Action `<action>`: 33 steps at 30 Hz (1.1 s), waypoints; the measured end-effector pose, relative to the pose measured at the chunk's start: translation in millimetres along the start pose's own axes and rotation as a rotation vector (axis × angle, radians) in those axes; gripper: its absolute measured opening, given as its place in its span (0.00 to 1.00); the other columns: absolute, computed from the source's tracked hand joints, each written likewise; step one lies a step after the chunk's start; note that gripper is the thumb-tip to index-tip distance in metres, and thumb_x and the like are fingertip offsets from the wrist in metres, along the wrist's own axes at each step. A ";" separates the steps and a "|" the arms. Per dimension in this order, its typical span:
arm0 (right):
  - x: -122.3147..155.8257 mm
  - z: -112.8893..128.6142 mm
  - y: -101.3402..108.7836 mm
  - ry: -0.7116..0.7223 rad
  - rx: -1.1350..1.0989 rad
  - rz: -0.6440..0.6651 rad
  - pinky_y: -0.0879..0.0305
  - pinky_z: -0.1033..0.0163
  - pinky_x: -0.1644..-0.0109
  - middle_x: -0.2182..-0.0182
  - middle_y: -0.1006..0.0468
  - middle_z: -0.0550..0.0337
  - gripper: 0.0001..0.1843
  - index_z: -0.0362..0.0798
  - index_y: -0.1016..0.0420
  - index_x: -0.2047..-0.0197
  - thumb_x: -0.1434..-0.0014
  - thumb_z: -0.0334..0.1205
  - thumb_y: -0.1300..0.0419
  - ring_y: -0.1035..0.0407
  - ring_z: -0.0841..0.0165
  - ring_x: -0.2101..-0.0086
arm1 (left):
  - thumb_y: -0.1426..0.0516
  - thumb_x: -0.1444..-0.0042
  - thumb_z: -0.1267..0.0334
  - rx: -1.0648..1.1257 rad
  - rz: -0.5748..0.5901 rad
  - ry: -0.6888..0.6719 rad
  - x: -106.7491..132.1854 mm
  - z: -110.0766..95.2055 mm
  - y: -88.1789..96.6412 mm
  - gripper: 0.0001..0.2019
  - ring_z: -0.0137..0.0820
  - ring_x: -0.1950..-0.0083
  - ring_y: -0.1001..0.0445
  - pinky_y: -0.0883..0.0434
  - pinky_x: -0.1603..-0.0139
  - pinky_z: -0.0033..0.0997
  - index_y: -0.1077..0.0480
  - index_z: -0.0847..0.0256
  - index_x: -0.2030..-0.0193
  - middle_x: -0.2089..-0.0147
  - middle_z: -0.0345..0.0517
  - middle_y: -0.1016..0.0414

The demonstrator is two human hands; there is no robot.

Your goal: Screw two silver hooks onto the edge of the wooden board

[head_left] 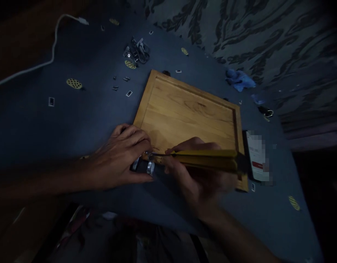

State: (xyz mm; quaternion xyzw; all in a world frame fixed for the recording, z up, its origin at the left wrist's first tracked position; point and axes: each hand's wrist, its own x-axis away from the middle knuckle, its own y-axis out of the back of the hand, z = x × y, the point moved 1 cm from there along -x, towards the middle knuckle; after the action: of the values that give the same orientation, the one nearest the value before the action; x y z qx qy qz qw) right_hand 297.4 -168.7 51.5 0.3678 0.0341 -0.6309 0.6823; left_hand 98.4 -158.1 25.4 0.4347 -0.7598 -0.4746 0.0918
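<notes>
A wooden cabinet door [190,113] with a raised frame lies on the table. My left hand [124,155] is at its near left corner, fingers curled over the edge and thumb stretched out below. A metal hinge [150,167] sits at that edge between left fingers and thumb, partly hidden by them. My right hand [198,179] is closed round a screwdriver [207,159] with a yellow handle and dark end, somewhat blurred. Its thin shaft points left, and the tip meets the hinge beside my left fingertips.
Several metal hinges [137,51] lie piled at the back, with loose screws [126,78] nearer. A phone [256,155] rests right of the door. Farther back are a crumpled blue plastic piece [239,79] and a dark key-ring item [265,111]. A white cable [55,47] runs along the left.
</notes>
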 end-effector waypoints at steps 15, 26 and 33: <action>-16.5 -2.7 18.9 -0.117 -0.260 0.174 0.20 0.62 0.62 0.59 0.14 0.58 0.06 0.49 0.18 0.56 0.32 0.41 0.34 0.18 0.68 0.68 | 0.34 0.39 0.45 0.027 0.063 0.041 -0.2 4.3 4.7 0.20 0.44 0.45 0.29 0.38 0.43 0.46 0.28 0.58 0.51 0.50 0.47 0.23; -0.1 -9.0 10.2 0.063 -0.167 -0.019 0.24 0.60 0.65 0.66 0.18 0.61 0.08 0.52 0.23 0.66 0.34 0.36 0.32 0.20 0.66 0.66 | 0.31 0.40 0.48 0.022 0.055 0.034 0.1 0.3 4.0 0.22 0.44 0.45 0.29 0.36 0.42 0.47 0.27 0.57 0.47 0.50 0.46 0.23; -1.1 -16.2 7.1 0.012 -0.234 -0.334 0.27 0.62 0.73 0.66 0.20 0.61 0.06 0.51 0.19 0.60 0.31 0.43 0.33 0.25 0.72 0.78 | 0.31 0.44 0.38 0.045 0.042 0.029 6.6 13.2 23.4 0.32 0.48 0.37 0.32 0.32 0.40 0.49 0.30 0.56 0.41 0.39 0.53 0.27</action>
State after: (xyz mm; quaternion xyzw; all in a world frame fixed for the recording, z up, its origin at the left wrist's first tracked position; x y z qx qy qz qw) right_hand 310.2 -159.4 43.5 0.2790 0.1719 -0.7246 0.6062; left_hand 73.7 -150.6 35.3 0.4274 -0.7778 -0.4493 0.1028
